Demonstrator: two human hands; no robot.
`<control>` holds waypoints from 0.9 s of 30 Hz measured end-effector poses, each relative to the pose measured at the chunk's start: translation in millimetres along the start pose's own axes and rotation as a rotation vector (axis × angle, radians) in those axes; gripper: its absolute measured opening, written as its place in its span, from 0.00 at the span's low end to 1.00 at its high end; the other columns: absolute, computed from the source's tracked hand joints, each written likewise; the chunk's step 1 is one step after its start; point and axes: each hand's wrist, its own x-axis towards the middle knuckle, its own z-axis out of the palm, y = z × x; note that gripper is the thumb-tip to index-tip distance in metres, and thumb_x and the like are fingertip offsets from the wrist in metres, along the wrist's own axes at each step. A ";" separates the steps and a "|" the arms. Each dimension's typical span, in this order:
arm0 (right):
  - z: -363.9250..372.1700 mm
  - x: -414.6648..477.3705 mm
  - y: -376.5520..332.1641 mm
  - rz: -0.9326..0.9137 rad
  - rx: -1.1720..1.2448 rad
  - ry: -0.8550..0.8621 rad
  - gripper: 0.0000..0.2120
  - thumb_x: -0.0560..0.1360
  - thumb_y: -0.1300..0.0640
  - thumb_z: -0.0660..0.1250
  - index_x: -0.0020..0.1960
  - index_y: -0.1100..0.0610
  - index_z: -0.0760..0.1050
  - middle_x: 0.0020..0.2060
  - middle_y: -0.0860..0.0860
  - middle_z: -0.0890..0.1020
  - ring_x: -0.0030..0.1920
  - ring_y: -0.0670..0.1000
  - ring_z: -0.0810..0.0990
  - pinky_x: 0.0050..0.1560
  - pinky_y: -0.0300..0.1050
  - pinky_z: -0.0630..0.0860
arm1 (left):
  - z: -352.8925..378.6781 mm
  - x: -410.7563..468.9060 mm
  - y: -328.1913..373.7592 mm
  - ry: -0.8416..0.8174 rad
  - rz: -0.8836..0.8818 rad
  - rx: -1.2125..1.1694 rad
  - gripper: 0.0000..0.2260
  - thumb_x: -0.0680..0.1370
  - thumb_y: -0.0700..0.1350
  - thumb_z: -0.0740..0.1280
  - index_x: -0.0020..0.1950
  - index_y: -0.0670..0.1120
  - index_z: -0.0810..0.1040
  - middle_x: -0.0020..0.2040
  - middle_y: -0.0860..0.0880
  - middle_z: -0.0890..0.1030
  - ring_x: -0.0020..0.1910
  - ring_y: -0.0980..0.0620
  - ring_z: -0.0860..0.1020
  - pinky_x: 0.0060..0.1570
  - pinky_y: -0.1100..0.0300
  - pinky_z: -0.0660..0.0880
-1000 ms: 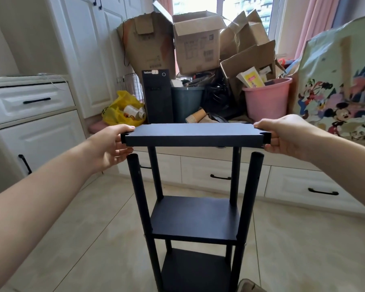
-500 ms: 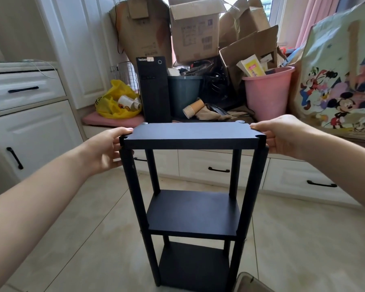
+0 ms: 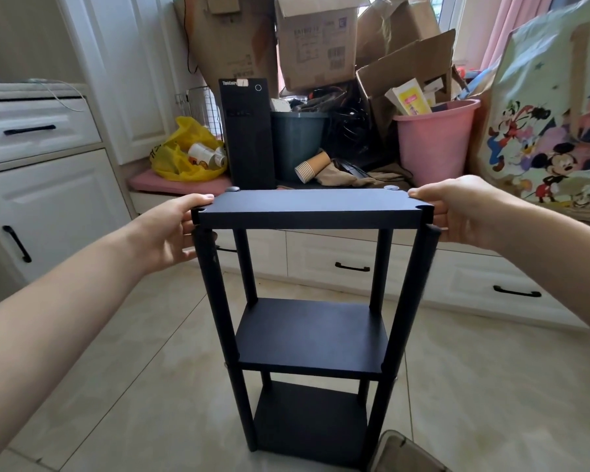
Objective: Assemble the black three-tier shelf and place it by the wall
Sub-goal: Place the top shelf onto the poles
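The black three-tier shelf (image 3: 312, 335) stands upright on the tiled floor in front of me. Its top board (image 3: 310, 207) lies on the posts. The two far posts poke through its back corners, and the near right post leans outward just under the board's corner notch. My left hand (image 3: 172, 229) grips the board's left end, thumb on top and fingers beneath. My right hand (image 3: 457, 209) grips the right end the same way. Middle board (image 3: 312, 335) and bottom board (image 3: 309, 424) sit in place below.
A low white drawer bench (image 3: 348, 264) runs behind the shelf, piled with cardboard boxes (image 3: 317, 39), a black computer tower (image 3: 247, 131), a pink bucket (image 3: 433, 141) and a yellow bag (image 3: 184, 151). White cabinets (image 3: 41, 165) stand left. A grey object (image 3: 402, 451) lies by the shelf's foot.
The top board has come down from above the posts onto them. The far post tips now show at its back corners. Both hands kept their hold on the board's ends.
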 end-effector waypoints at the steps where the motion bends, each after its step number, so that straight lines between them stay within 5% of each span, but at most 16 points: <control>1: 0.0 -0.9 -0.5 0.000 0.000 0.011 0.03 0.77 0.60 0.69 0.49 0.60 0.77 0.28 0.52 0.81 0.25 0.48 0.80 0.26 0.36 0.76 | 0.4 -0.4 -0.5 0.013 0.017 0.007 0.08 0.78 0.55 0.70 0.50 0.52 0.80 0.32 0.54 0.82 0.30 0.54 0.83 0.41 0.56 0.73; 8: 0.6 -5.5 -1.1 -0.025 0.010 0.042 0.02 0.77 0.59 0.69 0.47 0.58 0.78 0.24 0.49 0.81 0.23 0.46 0.80 0.27 0.38 0.77 | 1.1 0.0 -1.9 0.040 0.067 0.024 0.07 0.79 0.54 0.69 0.47 0.52 0.80 0.29 0.55 0.80 0.30 0.53 0.83 0.40 0.56 0.74; 12: 2.9 -5.1 -0.8 -0.046 0.048 0.061 0.02 0.77 0.60 0.69 0.48 0.59 0.79 0.26 0.50 0.83 0.24 0.47 0.80 0.26 0.38 0.78 | -0.1 0.1 2.3 0.012 0.039 0.003 0.13 0.78 0.56 0.70 0.55 0.49 0.80 0.34 0.53 0.84 0.32 0.53 0.84 0.33 0.59 0.78; 20: 7.6 -1.0 1.5 -0.051 0.015 0.075 0.03 0.77 0.59 0.70 0.48 0.59 0.80 0.36 0.52 0.83 0.29 0.48 0.80 0.31 0.41 0.77 | -0.9 -0.4 3.7 -0.001 0.026 0.019 0.14 0.78 0.57 0.71 0.57 0.49 0.80 0.35 0.53 0.85 0.33 0.53 0.85 0.40 0.54 0.76; 27: 5.2 2.3 1.0 -0.063 0.000 0.088 0.03 0.77 0.58 0.71 0.46 0.58 0.80 0.34 0.51 0.83 0.25 0.46 0.80 0.33 0.42 0.78 | 4.4 -3.5 1.0 -0.009 0.006 0.102 0.09 0.79 0.53 0.70 0.53 0.49 0.80 0.32 0.52 0.82 0.30 0.55 0.83 0.42 0.55 0.75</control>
